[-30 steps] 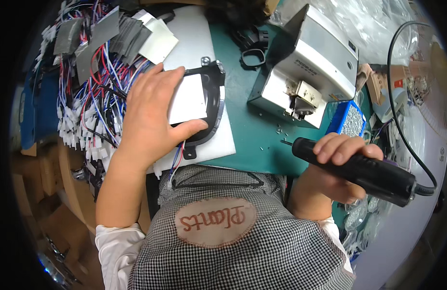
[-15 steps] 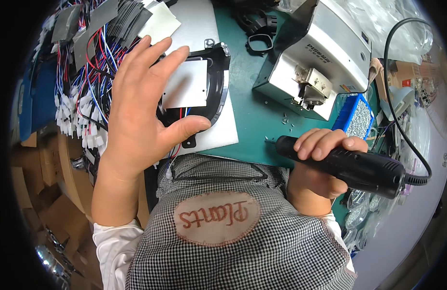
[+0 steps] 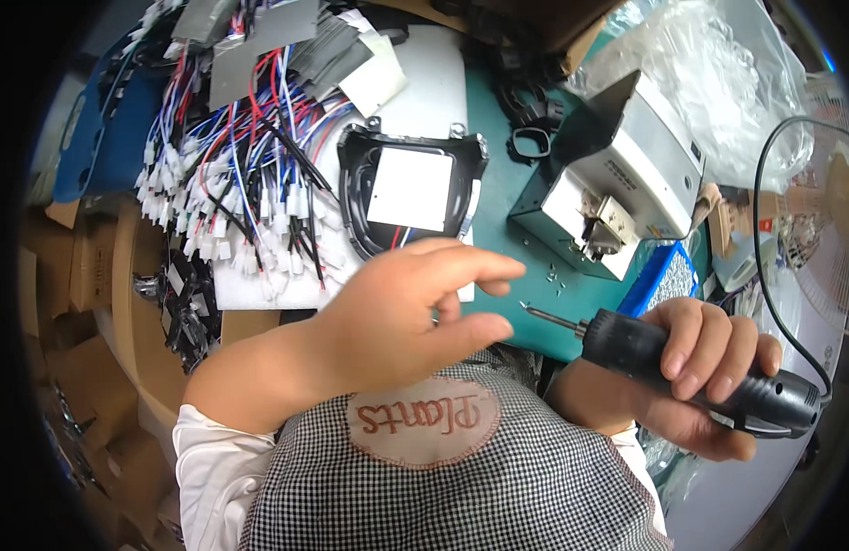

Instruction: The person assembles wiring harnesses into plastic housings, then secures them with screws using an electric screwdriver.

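Above the green mat (image 3: 498,197), my left hand (image 3: 402,321) hovers open, empty; my right hand (image 3: 704,372) clamps the black electric screwdriver (image 3: 691,372).

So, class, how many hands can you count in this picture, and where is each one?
2. The left hand hovers open above the table's near edge, just below the black housing. The right hand is at lower right, gripping the black electric screwdriver. No other hands show.
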A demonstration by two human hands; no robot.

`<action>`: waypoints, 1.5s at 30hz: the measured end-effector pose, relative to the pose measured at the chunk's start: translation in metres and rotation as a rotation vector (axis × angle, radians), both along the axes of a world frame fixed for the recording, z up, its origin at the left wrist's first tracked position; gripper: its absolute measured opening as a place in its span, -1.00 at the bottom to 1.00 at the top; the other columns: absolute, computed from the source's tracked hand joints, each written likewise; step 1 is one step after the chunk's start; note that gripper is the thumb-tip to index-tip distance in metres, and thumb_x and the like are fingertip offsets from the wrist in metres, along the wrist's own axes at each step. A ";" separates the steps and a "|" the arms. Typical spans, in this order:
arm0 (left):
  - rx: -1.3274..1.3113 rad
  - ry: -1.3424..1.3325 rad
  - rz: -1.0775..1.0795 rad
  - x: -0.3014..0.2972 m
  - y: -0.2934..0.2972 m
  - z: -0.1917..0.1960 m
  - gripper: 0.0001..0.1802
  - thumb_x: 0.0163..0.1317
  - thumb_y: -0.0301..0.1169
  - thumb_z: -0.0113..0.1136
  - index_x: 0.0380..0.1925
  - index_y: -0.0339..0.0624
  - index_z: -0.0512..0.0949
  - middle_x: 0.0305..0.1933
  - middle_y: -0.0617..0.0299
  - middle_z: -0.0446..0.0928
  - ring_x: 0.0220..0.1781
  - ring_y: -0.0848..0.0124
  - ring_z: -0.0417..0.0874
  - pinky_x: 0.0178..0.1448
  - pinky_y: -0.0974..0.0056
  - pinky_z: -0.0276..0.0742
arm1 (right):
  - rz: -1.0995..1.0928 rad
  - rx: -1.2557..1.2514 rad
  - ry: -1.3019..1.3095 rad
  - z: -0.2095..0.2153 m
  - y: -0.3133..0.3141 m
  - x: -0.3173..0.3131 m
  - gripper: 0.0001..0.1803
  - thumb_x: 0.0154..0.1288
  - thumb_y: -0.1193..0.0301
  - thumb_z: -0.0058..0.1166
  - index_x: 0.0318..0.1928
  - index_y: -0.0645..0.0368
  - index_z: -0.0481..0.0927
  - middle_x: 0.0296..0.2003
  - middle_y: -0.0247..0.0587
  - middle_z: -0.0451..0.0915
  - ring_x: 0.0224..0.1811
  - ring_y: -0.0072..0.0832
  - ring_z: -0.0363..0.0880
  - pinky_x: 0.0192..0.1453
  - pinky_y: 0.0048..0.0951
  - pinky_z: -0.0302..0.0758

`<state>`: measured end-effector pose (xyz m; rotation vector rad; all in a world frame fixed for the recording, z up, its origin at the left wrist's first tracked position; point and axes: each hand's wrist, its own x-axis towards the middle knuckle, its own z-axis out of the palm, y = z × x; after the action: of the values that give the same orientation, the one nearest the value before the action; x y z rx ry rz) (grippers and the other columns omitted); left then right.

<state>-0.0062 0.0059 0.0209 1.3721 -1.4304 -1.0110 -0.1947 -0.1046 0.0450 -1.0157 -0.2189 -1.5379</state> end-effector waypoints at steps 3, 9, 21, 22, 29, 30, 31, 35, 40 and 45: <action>0.257 0.321 -0.014 -0.004 0.001 0.004 -0.70 0.21 -0.44 0.23 -0.05 -0.28 0.53 -0.20 0.21 0.58 -0.46 0.72 0.39 -0.36 0.57 0.37 | 0.045 0.027 -0.036 0.009 0.006 0.014 -0.37 0.03 0.14 0.32 0.00 0.28 0.41 -0.50 -0.31 0.47 -0.60 -0.53 0.49 -0.48 -0.49 0.55; 0.142 0.560 -0.062 -0.008 0.004 -0.015 -0.83 0.29 -0.39 0.17 -0.25 -0.29 0.55 -0.33 0.25 0.59 -0.46 0.70 0.42 -0.38 0.55 0.36 | 0.052 0.049 -0.069 0.011 0.009 0.022 -0.39 0.04 0.17 0.31 -0.02 0.30 0.40 -0.52 -0.29 0.47 -0.62 -0.53 0.49 -0.51 -0.49 0.55; 0.047 0.200 -0.083 0.005 0.007 -0.002 -0.70 0.23 -0.30 0.20 -0.17 -0.32 0.58 -0.34 0.12 0.62 -0.42 0.45 0.57 -0.29 0.38 0.50 | 0.103 0.115 -0.108 0.011 0.006 0.034 -0.39 0.12 0.17 0.23 0.03 0.33 0.35 -0.51 -0.26 0.47 -0.63 -0.49 0.50 -0.55 -0.45 0.57; 0.051 0.200 -0.083 0.010 0.004 -0.003 -0.70 0.23 -0.30 0.20 -0.17 -0.32 0.58 -0.34 0.12 0.62 -0.42 0.45 0.57 -0.29 0.38 0.50 | 0.111 0.128 -0.095 0.011 0.006 0.034 -0.39 0.11 0.17 0.24 0.03 0.33 0.36 -0.51 -0.26 0.47 -0.63 -0.49 0.50 -0.54 -0.45 0.57; -0.185 -0.772 0.237 0.060 -0.017 -0.009 -0.17 -0.15 -0.07 0.44 0.17 -0.13 0.42 0.21 -0.04 0.39 0.33 0.00 0.27 0.38 -0.01 0.16 | 0.094 0.114 -0.008 0.010 0.001 0.032 -0.44 -0.03 0.19 0.34 -0.10 0.25 0.42 -0.52 -0.35 0.45 -0.63 -0.61 0.45 -0.49 -0.56 0.48; -0.110 -0.840 0.215 0.063 -0.019 -0.014 -0.09 -0.20 -0.05 0.47 0.21 -0.11 0.37 0.25 -0.04 0.35 0.40 -0.02 0.17 0.43 -0.05 0.07 | 0.100 0.107 0.008 0.010 -0.001 0.032 -0.43 -0.02 0.18 0.33 -0.09 0.25 0.42 -0.52 -0.35 0.45 -0.62 -0.60 0.45 -0.48 -0.56 0.47; -0.109 -0.841 0.212 0.066 -0.021 -0.019 -0.09 -0.20 -0.05 0.47 0.21 -0.11 0.37 0.25 -0.04 0.35 0.40 -0.02 0.17 0.43 -0.05 0.07 | 0.107 0.100 0.024 0.009 -0.002 0.032 -0.43 -0.01 0.17 0.31 -0.07 0.25 0.43 -0.52 -0.35 0.45 -0.62 -0.60 0.44 -0.47 -0.55 0.46; -0.041 -0.869 0.165 0.070 -0.024 -0.030 -0.08 -0.25 -0.05 0.49 0.18 -0.12 0.39 0.24 -0.03 0.36 0.41 -0.02 0.15 0.43 -0.06 0.06 | 0.124 0.066 0.085 0.006 -0.005 0.031 -0.41 0.01 0.14 0.30 -0.04 0.25 0.43 -0.49 -0.34 0.44 -0.58 -0.58 0.45 -0.44 -0.54 0.45; -0.111 -0.894 0.199 0.067 -0.021 -0.025 -0.10 -0.28 -0.07 0.49 0.14 -0.17 0.41 0.17 0.00 0.41 0.36 0.02 0.24 0.42 -0.06 0.09 | 0.147 -0.015 0.123 0.001 -0.013 0.032 -0.34 0.04 0.06 0.28 0.02 0.25 0.41 -0.45 -0.33 0.44 -0.52 -0.55 0.45 -0.40 -0.50 0.44; -0.159 -0.913 0.277 0.074 -0.012 -0.016 -0.15 -0.31 -0.09 0.49 0.06 -0.24 0.48 0.02 0.07 0.47 0.20 0.06 0.39 0.39 -0.09 0.14 | 0.128 -0.100 0.181 -0.006 -0.020 0.045 -0.27 0.05 -0.01 0.28 0.07 0.23 0.38 -0.41 -0.31 0.44 -0.51 -0.52 0.46 -0.39 -0.48 0.43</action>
<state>0.0678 -0.0065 0.0045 1.9516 -1.8168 -0.0417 -0.1501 -0.1246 0.0393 -1.1911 -0.2310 -1.3219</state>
